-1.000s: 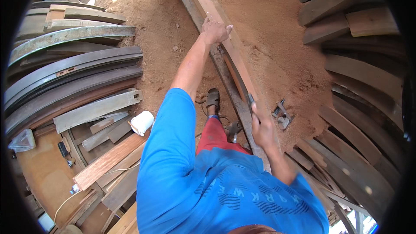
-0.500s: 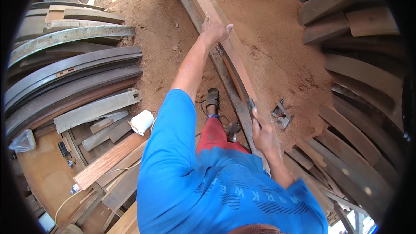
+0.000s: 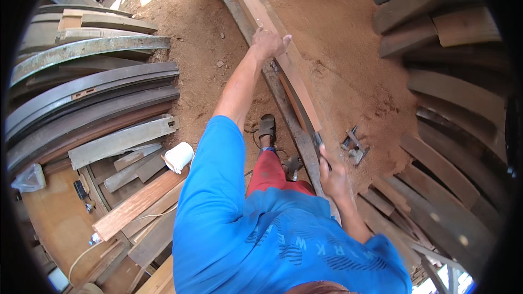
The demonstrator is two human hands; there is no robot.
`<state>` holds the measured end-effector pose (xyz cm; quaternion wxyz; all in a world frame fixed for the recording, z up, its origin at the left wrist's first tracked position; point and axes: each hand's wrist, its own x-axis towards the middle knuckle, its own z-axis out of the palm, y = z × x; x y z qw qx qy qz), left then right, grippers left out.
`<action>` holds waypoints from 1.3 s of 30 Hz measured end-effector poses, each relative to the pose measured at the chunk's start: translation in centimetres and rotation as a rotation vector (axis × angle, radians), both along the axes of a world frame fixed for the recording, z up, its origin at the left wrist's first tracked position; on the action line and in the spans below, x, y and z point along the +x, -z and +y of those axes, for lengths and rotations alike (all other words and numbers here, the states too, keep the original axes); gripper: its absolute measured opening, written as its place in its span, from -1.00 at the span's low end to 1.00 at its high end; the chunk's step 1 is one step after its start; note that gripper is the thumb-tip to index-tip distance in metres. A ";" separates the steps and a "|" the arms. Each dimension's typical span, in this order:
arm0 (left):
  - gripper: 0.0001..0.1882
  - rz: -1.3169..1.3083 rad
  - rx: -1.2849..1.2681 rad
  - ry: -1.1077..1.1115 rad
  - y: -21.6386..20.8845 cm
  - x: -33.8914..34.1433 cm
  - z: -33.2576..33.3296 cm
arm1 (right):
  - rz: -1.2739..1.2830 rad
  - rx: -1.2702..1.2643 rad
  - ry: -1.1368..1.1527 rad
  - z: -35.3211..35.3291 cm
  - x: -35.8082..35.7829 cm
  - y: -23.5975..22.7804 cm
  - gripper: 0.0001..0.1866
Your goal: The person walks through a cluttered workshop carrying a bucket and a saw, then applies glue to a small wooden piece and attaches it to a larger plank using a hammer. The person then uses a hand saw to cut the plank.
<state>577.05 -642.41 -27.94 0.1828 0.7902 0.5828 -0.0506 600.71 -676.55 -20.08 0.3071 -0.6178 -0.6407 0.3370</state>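
Observation:
A long, reddish-brown wooden board (image 3: pixel 297 79) lies on its edge along a narrow work bench (image 3: pixel 291 117). My left hand (image 3: pixel 268 42) is closed over the board's upper part, with the thumb across its top edge. Close by the near end of the board, my right hand (image 3: pixel 335 177) is closed around a slim, dark tool (image 3: pixel 318 138). Only the front of this tool shows, so its kind is unclear; its tip points at the board's end.
Metal clamp-like tools (image 3: pixel 355 146) lie on the sawdust-covered ground (image 3: pixel 370 92) right of the bench. Stacked curved timbers (image 3: pixel 98 84) line the left, with more timbers (image 3: pixel 452 95) at right. A white container (image 3: pixel 178 157) rests on the left-hand planks.
My right hand and its dark tool have shifted slightly toward me and down from the board's end. My left hand stays on the board in almost the same place.

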 end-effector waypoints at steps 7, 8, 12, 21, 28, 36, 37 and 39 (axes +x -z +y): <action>-0.22 0.009 0.061 0.000 -0.8 2.1 0.6 | -0.089 -0.062 0.050 14.7 -7.0 4.7 -0.67; -0.22 -0.007 0.082 -0.010 -0.6 1.6 1.5 | -0.025 0.022 0.044 15.4 -7.1 5.7 -0.67; -0.22 -0.040 0.082 -0.035 1.4 -0.9 -0.3 | 0.018 -0.031 -0.037 6.3 -3.3 2.5 -0.66; -0.19 0.024 0.076 0.010 0.3 2.0 0.4 | -0.002 0.075 0.078 15.1 -7.9 5.9 -0.67; -0.19 -0.006 0.153 -0.032 2.7 -0.8 -0.3 | -0.063 0.040 -0.044 0.2 -0.6 0.3 -0.67; -0.19 0.016 0.152 0.005 0.9 1.7 0.7 | 0.000 0.022 0.082 16.6 -8.0 5.5 -0.67; -0.19 0.012 0.148 0.003 1.9 1.3 0.1 | 0.029 0.067 0.073 16.3 -8.0 6.2 -0.67; -0.19 -0.026 0.171 -0.052 2.9 -0.1 0.6 | 0.007 0.053 0.020 12.9 -6.6 5.4 -0.67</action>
